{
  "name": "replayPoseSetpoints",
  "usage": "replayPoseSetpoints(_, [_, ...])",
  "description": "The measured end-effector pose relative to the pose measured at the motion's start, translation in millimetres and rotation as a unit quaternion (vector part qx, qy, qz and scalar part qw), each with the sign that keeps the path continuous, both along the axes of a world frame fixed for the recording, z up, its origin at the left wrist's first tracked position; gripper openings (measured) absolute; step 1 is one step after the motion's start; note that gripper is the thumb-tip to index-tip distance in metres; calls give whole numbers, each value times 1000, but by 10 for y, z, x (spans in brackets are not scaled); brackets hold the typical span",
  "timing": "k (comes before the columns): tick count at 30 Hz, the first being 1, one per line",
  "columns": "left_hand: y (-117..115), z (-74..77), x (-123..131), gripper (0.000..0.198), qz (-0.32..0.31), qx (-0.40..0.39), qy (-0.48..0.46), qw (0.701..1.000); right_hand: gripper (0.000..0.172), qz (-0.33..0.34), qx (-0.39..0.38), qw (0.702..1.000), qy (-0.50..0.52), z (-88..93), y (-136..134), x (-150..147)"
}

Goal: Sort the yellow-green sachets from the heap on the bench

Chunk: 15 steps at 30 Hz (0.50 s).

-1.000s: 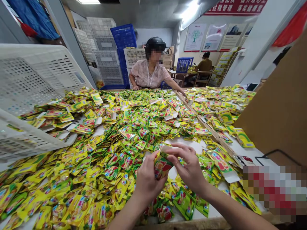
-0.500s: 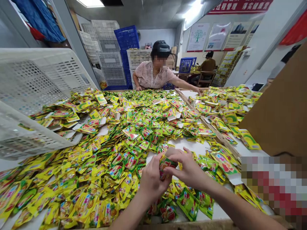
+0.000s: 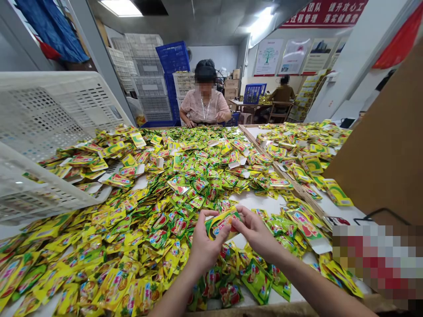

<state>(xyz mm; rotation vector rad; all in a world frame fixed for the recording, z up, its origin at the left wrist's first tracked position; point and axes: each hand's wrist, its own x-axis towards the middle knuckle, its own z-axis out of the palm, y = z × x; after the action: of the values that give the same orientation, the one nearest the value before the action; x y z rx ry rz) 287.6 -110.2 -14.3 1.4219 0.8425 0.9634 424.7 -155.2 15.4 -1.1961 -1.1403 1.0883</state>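
Observation:
Both my hands hold one small yellow-green carton (image 3: 222,221) with fruit print, just above the table's near edge. My left hand (image 3: 203,246) grips its left end with thumb and fingers closed. My right hand (image 3: 256,233) pinches its right end. Under and around them lies a wide heap of yellow and green sachets (image 3: 158,207) covering the white table (image 3: 254,201).
A tipped white plastic crate (image 3: 49,132) spills sachets at the left. A brown cardboard sheet (image 3: 386,149) stands at the right. A wooden divider (image 3: 280,171) splits off a second pile. Another person (image 3: 205,103) sits across the table; stacked crates (image 3: 155,79) stand behind.
The carton has turned from upright to lying sideways between my hands, and both hands have dropped slightly toward the table edge. The person opposite drew an outstretched arm back.

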Motion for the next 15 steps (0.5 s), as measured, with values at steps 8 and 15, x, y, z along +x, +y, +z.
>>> replayPoseSetpoints(8, [46, 10, -52, 41, -14, 73, 2, 997, 36, 92, -66, 993, -30, 94, -36, 78])
replayPoseSetpoints(15, [47, -38, 0, 38, 50, 62, -28, 996, 37, -148, 53, 987, -21, 12, 13, -8])
